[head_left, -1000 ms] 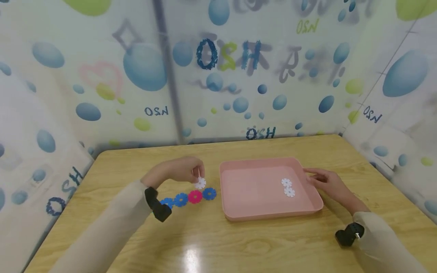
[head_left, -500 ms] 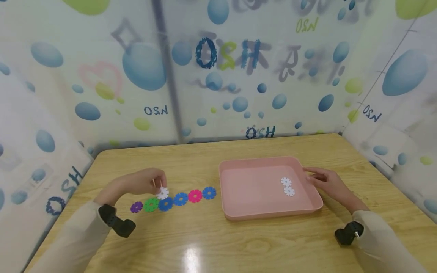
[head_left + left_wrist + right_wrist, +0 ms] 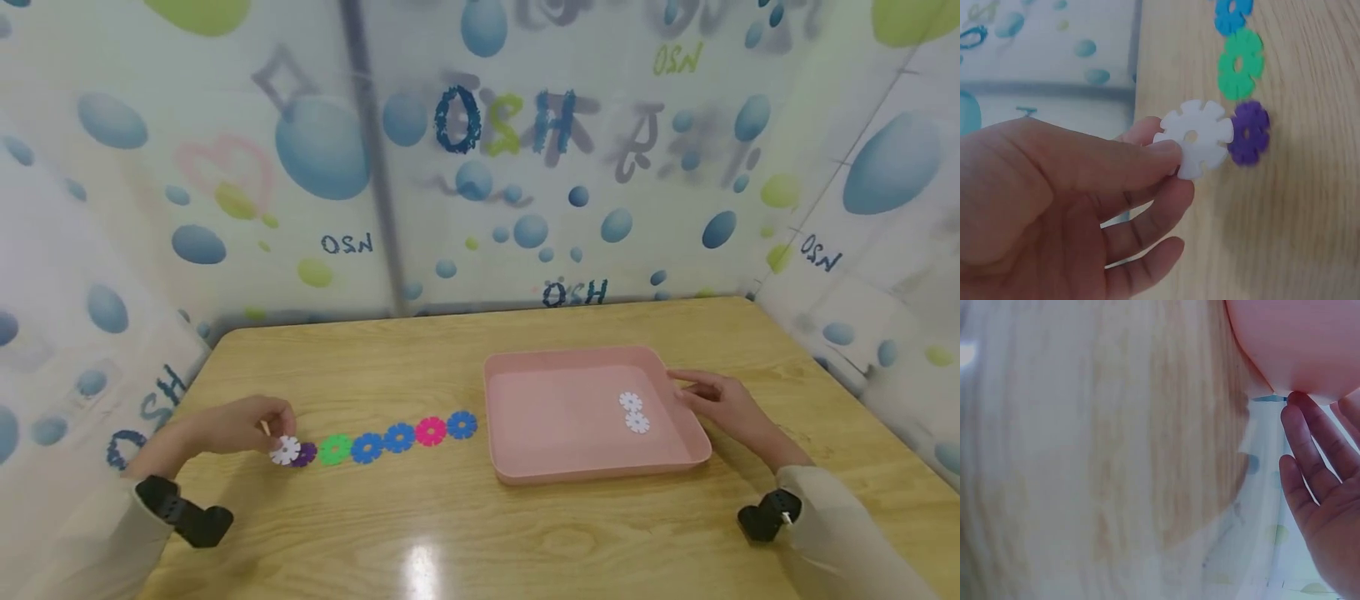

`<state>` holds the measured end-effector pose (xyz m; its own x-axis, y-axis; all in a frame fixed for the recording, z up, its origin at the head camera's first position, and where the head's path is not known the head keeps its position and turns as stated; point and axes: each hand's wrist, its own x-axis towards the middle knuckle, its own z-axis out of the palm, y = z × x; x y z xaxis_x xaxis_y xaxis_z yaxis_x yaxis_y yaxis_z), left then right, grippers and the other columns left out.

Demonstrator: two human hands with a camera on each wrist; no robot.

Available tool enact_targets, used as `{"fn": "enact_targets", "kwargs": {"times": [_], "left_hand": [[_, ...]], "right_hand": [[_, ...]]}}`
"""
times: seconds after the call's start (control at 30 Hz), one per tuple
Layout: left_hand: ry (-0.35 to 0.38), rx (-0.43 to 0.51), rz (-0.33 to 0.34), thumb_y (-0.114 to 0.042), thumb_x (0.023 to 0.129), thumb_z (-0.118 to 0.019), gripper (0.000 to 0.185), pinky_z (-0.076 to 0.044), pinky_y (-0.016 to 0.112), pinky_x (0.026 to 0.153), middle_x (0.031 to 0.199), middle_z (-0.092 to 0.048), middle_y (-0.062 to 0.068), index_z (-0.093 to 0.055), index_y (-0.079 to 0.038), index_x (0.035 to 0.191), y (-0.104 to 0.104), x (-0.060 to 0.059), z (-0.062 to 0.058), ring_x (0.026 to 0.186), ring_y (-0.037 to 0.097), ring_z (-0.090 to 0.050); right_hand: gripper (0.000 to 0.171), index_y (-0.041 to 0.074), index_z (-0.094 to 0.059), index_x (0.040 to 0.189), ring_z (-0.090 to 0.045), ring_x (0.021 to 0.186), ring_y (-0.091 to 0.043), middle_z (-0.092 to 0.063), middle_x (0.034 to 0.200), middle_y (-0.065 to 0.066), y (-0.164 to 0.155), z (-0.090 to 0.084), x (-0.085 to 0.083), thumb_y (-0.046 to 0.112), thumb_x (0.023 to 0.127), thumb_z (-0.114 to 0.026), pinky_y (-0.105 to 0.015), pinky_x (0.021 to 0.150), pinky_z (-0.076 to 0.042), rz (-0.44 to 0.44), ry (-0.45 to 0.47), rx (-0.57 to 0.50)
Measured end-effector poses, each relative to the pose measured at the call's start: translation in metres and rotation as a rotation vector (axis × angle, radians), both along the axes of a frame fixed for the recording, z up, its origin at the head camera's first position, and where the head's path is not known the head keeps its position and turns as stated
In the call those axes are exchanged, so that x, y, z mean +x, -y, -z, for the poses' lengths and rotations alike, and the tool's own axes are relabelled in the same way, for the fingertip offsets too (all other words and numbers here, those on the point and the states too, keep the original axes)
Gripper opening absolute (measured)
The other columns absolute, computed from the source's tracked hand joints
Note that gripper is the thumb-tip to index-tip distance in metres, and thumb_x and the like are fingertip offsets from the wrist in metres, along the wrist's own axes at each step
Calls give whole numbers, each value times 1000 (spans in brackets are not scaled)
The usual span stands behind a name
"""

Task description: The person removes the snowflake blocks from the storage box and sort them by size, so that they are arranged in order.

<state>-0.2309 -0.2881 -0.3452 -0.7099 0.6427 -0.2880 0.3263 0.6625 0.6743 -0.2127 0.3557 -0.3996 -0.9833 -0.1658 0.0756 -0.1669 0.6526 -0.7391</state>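
Meanwhile, left hand [image 3: 238, 425] pinches white disc [image 3: 285, 450] at row's left end, overlapping purple disc [image 3: 304, 454]; right hand [image 3: 723, 406], fingers straight, rests vs. pink tray [image 3: 510, 467].

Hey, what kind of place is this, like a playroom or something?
Probably a screened-off tabletop activity booth: bubble-print curtain walls close in a wooden table with a pink tray and a row of toy snowflake discs.

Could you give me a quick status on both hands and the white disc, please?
Left hand pinches white disc beside purple disc. Right hand rests against pink tray. Nothing in the way.
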Motion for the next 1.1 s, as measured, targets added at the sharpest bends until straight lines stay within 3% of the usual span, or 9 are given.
{"fn": "enact_targets", "kwargs": {"times": [0.2,0.4,0.57,0.83,1.1], "left_hand": [[43,-37,-65,-1,85,-61,8,-43,27,66,87,-52,3,-56,-2,90,18,1,10,78,12,-47],[21,2,-87,-1,84,-62,10,-43,25,63,87,-55,5,-60,1,93,29,-4,21,76,9,-47],[3,-13,-136,0,83,-62,11,-43,24,64,84,-58,6,-62,4,93,30,-6,26,74,11,-49],[-30,-89,-249,2,83,-62,10,-44,28,65,84,-59,8,-65,2,93,27,-5,30,77,19,-50],[-30,-108,-276,3,82,-63,12,-43,30,66,84,-58,8,-65,2,93,24,-5,30,78,20,-49]], "right_hand": [[46,1,-48,133,-55,90,8,-55,121,-26,-1,3,1,28,96,-52,-20,73,-48,1,4,7],[46,0,-48,133,-57,91,4,-55,121,-26,0,1,1,28,96,-53,-21,73,-49,7,0,11],[46,0,-48,133,-59,94,-3,-54,122,-26,1,-2,2,27,96,-53,-21,73,-49,8,4,9],[45,-1,-47,134,-58,92,1,-54,123,-27,0,-1,1,23,96,-52,-21,72,-48,-2,11,3],[45,-1,-46,134,-57,91,4,-54,122,-27,0,-2,2,24,96,-52,-21,72,-48,-5,8,0]]}}
